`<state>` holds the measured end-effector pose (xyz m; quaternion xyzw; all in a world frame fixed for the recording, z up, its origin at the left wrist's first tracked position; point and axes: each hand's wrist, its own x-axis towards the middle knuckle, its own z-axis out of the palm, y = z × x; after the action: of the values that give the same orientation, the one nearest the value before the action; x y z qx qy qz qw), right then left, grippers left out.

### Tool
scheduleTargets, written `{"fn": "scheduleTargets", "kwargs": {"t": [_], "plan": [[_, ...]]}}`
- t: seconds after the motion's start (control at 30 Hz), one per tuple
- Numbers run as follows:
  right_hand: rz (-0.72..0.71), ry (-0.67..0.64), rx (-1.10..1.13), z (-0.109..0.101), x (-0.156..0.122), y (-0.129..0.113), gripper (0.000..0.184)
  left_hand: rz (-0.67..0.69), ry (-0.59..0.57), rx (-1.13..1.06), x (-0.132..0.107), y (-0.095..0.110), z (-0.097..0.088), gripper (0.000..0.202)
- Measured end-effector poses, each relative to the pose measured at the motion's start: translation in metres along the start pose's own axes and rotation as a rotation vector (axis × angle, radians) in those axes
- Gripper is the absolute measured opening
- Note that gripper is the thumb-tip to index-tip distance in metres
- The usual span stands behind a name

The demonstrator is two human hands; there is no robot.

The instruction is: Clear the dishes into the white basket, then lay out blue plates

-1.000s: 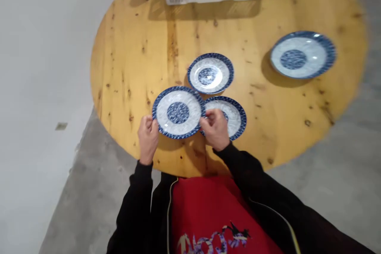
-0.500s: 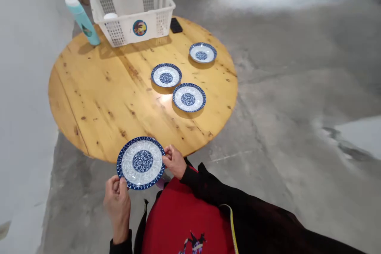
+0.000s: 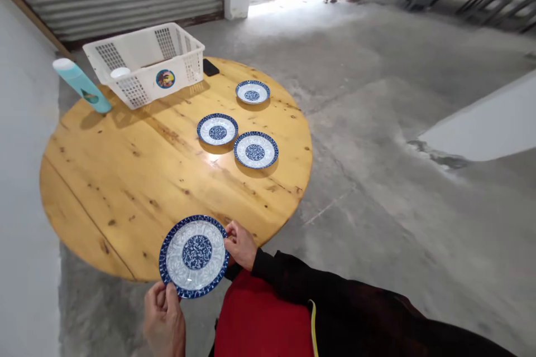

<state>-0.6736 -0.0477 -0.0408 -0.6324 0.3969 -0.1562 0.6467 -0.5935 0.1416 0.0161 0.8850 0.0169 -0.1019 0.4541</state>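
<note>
Both my hands hold a blue-and-white patterned plate (image 3: pixel 194 255) level over the near edge of the round wooden table (image 3: pixel 125 178). My left hand (image 3: pixel 164 318) pinches its near rim. My right hand (image 3: pixel 240 244) grips its right rim. Three more plates of the same pattern lie on the table: one (image 3: pixel 255 150) right of centre, one (image 3: pixel 217 129) just behind it, and one (image 3: pixel 252 91) near the far right edge.
A white plastic basket (image 3: pixel 144 62) stands at the table's far side, with a teal bottle (image 3: pixel 81 85) to its left and a black phone (image 3: pixel 210 67) to its right. A grey wall runs along the left. Concrete floor spreads to the right.
The plate in my hands has come away from the two it lay beside and now sits at the table's near edge. The view has pulled back and risen, showing the whole table.
</note>
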Motion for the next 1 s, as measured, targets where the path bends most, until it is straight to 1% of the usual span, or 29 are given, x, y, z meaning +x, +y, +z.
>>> {"fn": "scheduleTargets", "kwargs": {"t": [0.1,0.2,0.3,0.43,0.53,0.63,0.8,0.9,1.0], "plan": [[0.004,0.049,0.027,0.020,0.015,-0.002,0.019,0.035,-0.052,0.042,0.034,0.004,-0.005,0.032],[0.005,0.081,0.055,0.034,0.031,-0.005,0.017,0.080,-0.117,0.064,0.067,0.009,-0.005,0.033],[0.017,0.124,0.056,0.042,0.047,-0.007,0.015,0.135,-0.169,0.075,0.095,0.016,0.002,0.033],[0.017,0.220,0.052,0.046,0.062,-0.010,0.015,0.176,-0.274,0.065,0.121,0.028,0.017,0.026],[0.010,0.296,0.060,0.046,0.065,-0.009,0.015,0.198,-0.356,0.054,0.138,0.035,0.028,0.025],[0.022,0.390,0.081,0.052,0.063,-0.005,0.014,0.250,-0.437,0.055,0.158,0.035,0.035,0.025],[0.005,0.517,0.136,0.079,0.058,0.000,0.016,0.417,-0.569,0.066,0.198,0.035,0.035,0.023],[0.029,0.623,0.159,0.095,0.059,0.002,0.016,0.480,-0.671,0.074,0.219,0.037,0.035,0.019],[0.048,0.711,0.163,0.104,0.061,0.005,0.017,0.529,-0.775,0.031,0.234,0.039,0.041,0.016]]}}
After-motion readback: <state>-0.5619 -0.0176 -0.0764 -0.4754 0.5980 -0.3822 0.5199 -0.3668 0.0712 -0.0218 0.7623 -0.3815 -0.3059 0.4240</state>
